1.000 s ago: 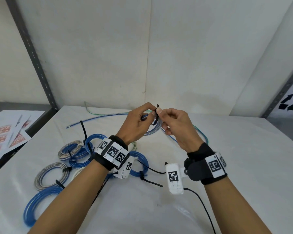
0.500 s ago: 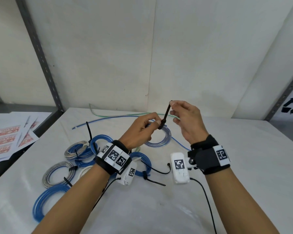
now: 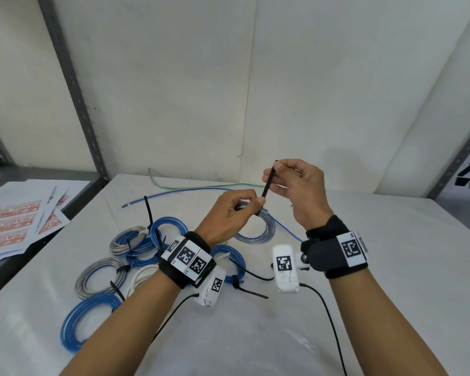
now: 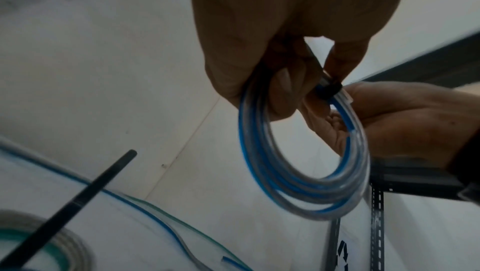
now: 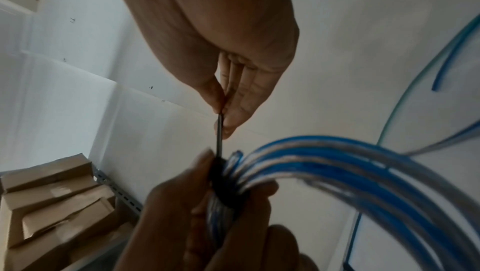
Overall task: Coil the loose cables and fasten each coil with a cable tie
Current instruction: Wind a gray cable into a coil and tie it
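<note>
A white wall stands behind the white counter (image 3: pixel 364 267). I hold a blue and clear coil (image 3: pixel 258 229) up above the counter, near the back. My left hand (image 3: pixel 228 215) has its fingers curled round the top of the coil, right where the black tie (image 3: pixel 268 183) wraps it. My right hand (image 3: pixel 296 185) pinches the long tail of the tie between thumb and finger, and the tail points up. On the counter to my left lie more coils (image 3: pixel 125 267), blue, grey and white, each with a tie on it. Two loose wires (image 3: pixel 190 189), one blue and one green, lie by the wall. Some papers (image 3: pixel 19 218) sit on a shelf at the far left.
</note>
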`<state>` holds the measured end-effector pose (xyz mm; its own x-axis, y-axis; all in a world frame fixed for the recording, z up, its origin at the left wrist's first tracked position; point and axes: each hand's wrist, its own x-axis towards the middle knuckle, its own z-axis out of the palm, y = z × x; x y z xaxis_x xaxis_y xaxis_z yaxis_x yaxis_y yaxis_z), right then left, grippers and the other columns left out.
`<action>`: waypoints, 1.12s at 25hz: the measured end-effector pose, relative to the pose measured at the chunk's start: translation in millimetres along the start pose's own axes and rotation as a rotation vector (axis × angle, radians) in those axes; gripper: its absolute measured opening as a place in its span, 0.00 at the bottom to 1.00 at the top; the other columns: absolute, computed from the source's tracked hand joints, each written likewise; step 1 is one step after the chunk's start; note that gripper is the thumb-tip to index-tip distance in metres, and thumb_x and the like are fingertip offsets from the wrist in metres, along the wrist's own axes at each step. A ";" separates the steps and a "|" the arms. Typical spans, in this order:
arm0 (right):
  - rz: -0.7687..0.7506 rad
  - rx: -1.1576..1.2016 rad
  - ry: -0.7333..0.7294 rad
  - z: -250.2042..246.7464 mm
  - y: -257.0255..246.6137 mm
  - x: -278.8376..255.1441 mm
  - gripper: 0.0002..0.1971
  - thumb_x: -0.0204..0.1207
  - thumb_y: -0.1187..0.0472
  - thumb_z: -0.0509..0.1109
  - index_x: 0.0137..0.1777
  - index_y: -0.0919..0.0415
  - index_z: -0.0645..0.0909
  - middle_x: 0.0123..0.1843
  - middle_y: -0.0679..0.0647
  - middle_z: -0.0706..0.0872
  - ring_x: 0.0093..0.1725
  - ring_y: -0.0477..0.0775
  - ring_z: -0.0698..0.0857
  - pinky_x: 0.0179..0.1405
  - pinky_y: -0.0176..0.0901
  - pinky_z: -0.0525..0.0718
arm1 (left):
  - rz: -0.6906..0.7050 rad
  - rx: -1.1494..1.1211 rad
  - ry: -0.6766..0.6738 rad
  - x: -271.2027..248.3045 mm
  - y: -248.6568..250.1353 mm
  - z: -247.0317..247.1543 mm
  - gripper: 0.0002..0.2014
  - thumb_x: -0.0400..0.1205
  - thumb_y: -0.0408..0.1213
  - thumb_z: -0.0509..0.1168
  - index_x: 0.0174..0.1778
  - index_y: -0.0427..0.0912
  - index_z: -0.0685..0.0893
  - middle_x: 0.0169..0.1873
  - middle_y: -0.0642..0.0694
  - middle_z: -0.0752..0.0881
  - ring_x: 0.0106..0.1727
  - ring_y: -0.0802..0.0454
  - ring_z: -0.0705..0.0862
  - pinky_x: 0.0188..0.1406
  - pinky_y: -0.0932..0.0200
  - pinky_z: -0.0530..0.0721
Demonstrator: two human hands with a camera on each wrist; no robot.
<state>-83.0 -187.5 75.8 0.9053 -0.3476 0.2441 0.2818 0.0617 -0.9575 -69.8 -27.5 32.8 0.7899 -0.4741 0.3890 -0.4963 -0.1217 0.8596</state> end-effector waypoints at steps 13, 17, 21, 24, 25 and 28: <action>0.081 0.089 0.003 32.0 -10.8 -7.2 0.04 0.85 0.68 0.69 0.49 0.65 0.85 0.39 0.59 0.92 0.36 0.52 0.92 0.34 0.39 0.88 | -0.120 -0.027 -0.020 -9.7 0.6 -24.8 0.16 0.90 0.39 0.62 0.40 0.31 0.79 0.26 0.56 0.80 0.29 0.47 0.64 0.28 0.56 0.65; 0.069 0.065 -0.120 38.2 -9.6 -3.3 0.04 0.86 0.66 0.69 0.53 0.65 0.84 0.42 0.58 0.93 0.41 0.54 0.93 0.42 0.44 0.91 | -0.054 0.195 -0.019 -14.7 -1.4 -48.2 0.15 0.89 0.43 0.64 0.39 0.38 0.82 0.29 0.44 0.82 0.29 0.50 0.73 0.32 0.56 0.73; 0.029 -0.068 -0.395 59.4 -7.0 8.1 0.02 0.86 0.68 0.68 0.54 0.66 0.80 0.50 0.67 0.92 0.48 0.60 0.93 0.47 0.48 0.92 | -0.100 0.535 -0.029 -8.5 -12.6 -93.7 0.10 0.82 0.55 0.67 0.44 0.53 0.84 0.33 0.53 0.90 0.35 0.58 0.86 0.39 0.56 0.82; 0.090 -0.282 -0.695 72.4 22.7 9.9 0.04 0.85 0.66 0.70 0.55 0.67 0.81 0.55 0.67 0.92 0.55 0.63 0.92 0.58 0.56 0.90 | -0.280 0.806 -0.251 -10.8 -35.1 -101.6 0.14 0.83 0.56 0.68 0.50 0.49 0.87 0.40 0.51 0.91 0.43 0.52 0.88 0.42 0.56 0.81; 0.151 -0.340 -0.803 72.0 34.6 10.9 0.09 0.85 0.62 0.71 0.57 0.68 0.82 0.57 0.65 0.92 0.57 0.62 0.92 0.59 0.55 0.90 | -0.339 0.866 -0.337 -14.9 -42.4 -99.6 0.15 0.82 0.55 0.69 0.52 0.47 0.89 0.43 0.49 0.91 0.46 0.49 0.89 0.44 0.55 0.83; 0.290 -0.438 -0.719 54.4 69.0 28.6 0.15 0.87 0.54 0.68 0.57 0.68 0.86 0.56 0.65 0.92 0.52 0.61 0.92 0.54 0.50 0.89 | -0.449 0.854 -0.543 -23.7 -53.0 -97.7 0.16 0.79 0.43 0.75 0.62 0.46 0.89 0.55 0.49 0.90 0.57 0.49 0.88 0.57 0.51 0.87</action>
<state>-20.3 -142.2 25.1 0.9443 0.3062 -0.1207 -0.0032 -0.3582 -0.9336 -27.0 75.4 10.4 0.8015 -0.5297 -0.2776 -0.4544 -0.8412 0.2932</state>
